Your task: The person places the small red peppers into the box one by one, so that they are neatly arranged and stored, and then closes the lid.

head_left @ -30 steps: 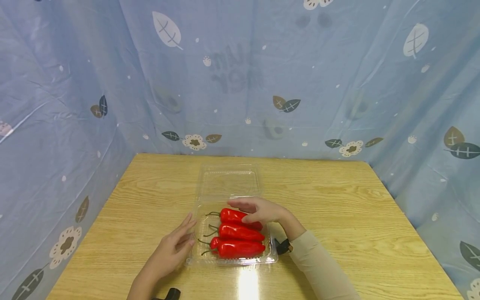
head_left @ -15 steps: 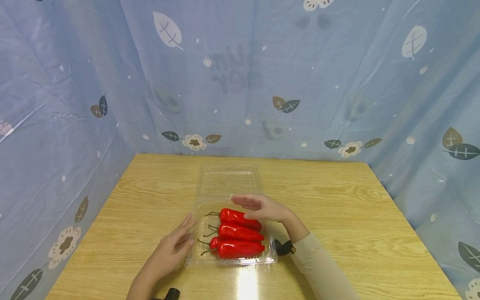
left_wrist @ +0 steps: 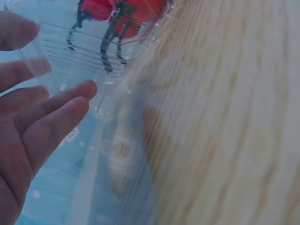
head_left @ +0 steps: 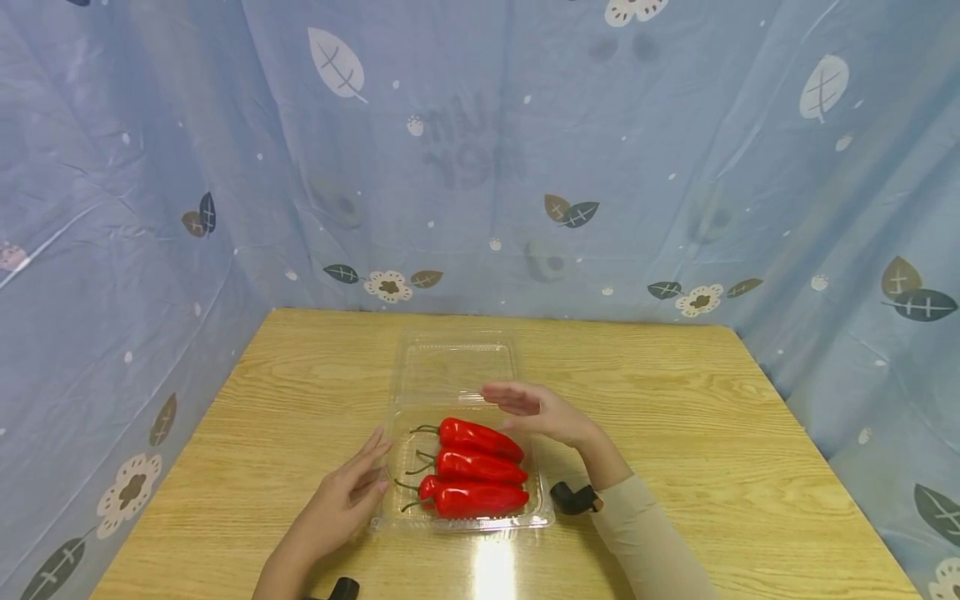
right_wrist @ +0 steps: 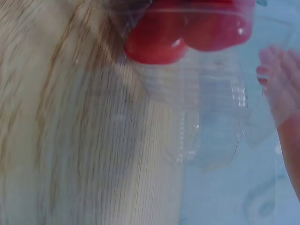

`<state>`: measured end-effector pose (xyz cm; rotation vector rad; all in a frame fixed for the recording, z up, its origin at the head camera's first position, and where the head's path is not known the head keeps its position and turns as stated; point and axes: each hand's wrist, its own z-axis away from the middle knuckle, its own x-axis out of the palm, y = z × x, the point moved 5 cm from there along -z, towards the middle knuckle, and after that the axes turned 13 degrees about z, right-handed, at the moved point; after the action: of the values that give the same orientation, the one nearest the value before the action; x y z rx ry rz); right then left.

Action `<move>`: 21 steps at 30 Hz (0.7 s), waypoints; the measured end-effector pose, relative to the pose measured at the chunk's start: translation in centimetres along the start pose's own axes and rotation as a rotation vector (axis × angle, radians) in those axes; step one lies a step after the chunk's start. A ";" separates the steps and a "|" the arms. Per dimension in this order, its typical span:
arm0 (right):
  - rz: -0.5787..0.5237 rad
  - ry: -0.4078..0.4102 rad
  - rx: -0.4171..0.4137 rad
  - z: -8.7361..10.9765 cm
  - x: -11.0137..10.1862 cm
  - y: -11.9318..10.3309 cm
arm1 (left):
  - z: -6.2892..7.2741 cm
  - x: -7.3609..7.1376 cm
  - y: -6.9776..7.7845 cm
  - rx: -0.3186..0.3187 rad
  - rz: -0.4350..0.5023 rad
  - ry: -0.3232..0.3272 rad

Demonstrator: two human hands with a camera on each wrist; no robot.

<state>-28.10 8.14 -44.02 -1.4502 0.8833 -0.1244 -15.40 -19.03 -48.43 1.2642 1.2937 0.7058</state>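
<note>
Head view: open clear box (head_left: 399,492) holds three red peppers (head_left: 472,467).

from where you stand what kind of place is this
Probably a makeshift recording booth: a wooden table walled by leaf-printed blue sheeting, with only a clear clamshell box of red peppers on it.

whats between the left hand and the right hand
In the head view, three red peppers in the clear tray lie between the left hand and right hand.
</note>
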 end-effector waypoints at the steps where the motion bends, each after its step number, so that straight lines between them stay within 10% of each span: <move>1: -0.005 0.008 -0.003 0.1 -0.1 0.1 | 0.0 0.0 0.0 0.000 0.000 0.001; 21: 0.000 0.218 0.030 1.8 -2.6 1.3 | 0.0 -0.1 -0.1 0.008 -0.007 0.002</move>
<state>-29.41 11.27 -44.25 -1.4267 1.0533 -0.2991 -15.45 -19.13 -48.50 1.2657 1.3030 0.6973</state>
